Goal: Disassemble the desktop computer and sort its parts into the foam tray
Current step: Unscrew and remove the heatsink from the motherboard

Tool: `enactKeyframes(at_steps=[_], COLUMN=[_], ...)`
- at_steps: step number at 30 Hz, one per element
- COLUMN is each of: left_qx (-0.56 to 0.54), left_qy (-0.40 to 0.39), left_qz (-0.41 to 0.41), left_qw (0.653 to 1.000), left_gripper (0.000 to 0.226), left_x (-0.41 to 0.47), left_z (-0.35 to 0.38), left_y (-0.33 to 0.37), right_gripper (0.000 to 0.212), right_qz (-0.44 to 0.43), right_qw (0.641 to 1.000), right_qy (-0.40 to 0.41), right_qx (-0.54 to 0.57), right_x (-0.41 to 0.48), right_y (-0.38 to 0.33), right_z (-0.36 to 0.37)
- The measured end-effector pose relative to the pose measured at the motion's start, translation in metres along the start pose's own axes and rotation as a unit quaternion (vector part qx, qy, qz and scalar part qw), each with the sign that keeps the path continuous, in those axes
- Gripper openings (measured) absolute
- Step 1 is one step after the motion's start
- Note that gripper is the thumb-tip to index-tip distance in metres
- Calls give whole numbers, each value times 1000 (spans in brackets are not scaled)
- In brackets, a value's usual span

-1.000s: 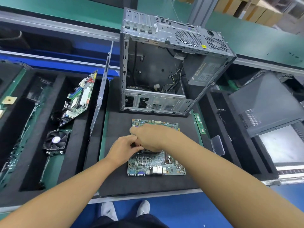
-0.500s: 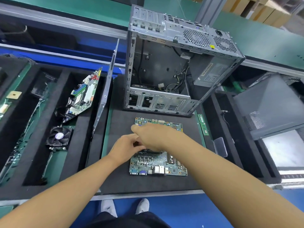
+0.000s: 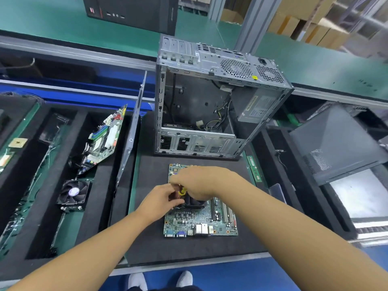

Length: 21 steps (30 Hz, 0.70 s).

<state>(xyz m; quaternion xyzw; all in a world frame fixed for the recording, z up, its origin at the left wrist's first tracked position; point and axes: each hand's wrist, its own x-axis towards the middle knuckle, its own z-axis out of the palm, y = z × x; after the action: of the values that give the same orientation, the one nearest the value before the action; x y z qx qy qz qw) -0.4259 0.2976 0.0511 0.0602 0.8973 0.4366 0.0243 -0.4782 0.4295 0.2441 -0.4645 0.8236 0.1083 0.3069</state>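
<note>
Motherboard (image 3: pixel 201 224) is lying flat on the black mat (image 3: pixel 151 238) near the counter's (image 3: pixel 189 264) front edge, just in front of the case (image 3: pixel 210 97), its ports facing the person. Both hands are meeting over the board's upper left part, above a black cooler (image 3: pixel 195 203) that is sitting on it. The right hand (image 3: pixel 199 181) is arching over the cooler, its fingers curling down round a small yellow piece (image 3: pixel 181 191). So little of that piece is showing that I cannot tell what it is. The left hand (image 3: pixel 160 201) is resting at the cooler's left edge with its fingers curling in beside the yellow piece; whether it is gripping anything, I cannot tell.

The case is standing upright on the far end of the mat with its side open. A power supply (image 3: pixel 258 108) is sitting in its upper right corner and loose cables (image 3: pixel 216 120) are hanging inside.

Left of the mat, the foam tray (image 3: pixel 102 196) is holding a second board (image 3: pixel 102 139), which is leaning tilted in one compartment. A fan (image 3: pixel 73 193) is lying nearer in the same compartment. A side panel (image 3: pixel 131 139) is standing on edge between the tray and the mat. A RAM stick (image 3: pixel 254 169) is lying in the narrow gap right of the mat, and a mesh panel (image 3: pixel 336 143) is leaning further right.
</note>
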Motion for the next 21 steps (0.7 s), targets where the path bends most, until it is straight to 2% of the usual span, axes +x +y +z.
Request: enactKeyframes(at_steps=[2,5,7,9,13,17,19,21], left_qx=[-19,-25,-3,40,103,219,290,333], left_qy=[-16,-33,-40,-26,-36,-111,-180,-231], left_qz=[16,27,23,33,75,60,47,25], left_qw=[1000,999,999,998,991,967,939,914], left_gripper=[22,26,26,36,84,124,134,136], left_x=[2,7,11,18,37,52,56,60], left_z=[-1,-5,-9,-12,-8,8,18,28], left_y=[0,6,11,17,34,47,50,54], right_gripper=[12,7,9,10,10,11,18,20], right_qz=[17,37,66,111,214,303,353,391], right_qw=[998,988,972,947,860,791,734,657], right_qy=[30,126,188,242,330,341,349,368], right_qx=[58,84,128,182,327,408,464,529], right_x=[-8,-19,-28,-39,-65,-86,-86,-77], right_y=[9,27,41,57,95,138,154,165], right_z=[4,8,13,21,45,83,109,137])
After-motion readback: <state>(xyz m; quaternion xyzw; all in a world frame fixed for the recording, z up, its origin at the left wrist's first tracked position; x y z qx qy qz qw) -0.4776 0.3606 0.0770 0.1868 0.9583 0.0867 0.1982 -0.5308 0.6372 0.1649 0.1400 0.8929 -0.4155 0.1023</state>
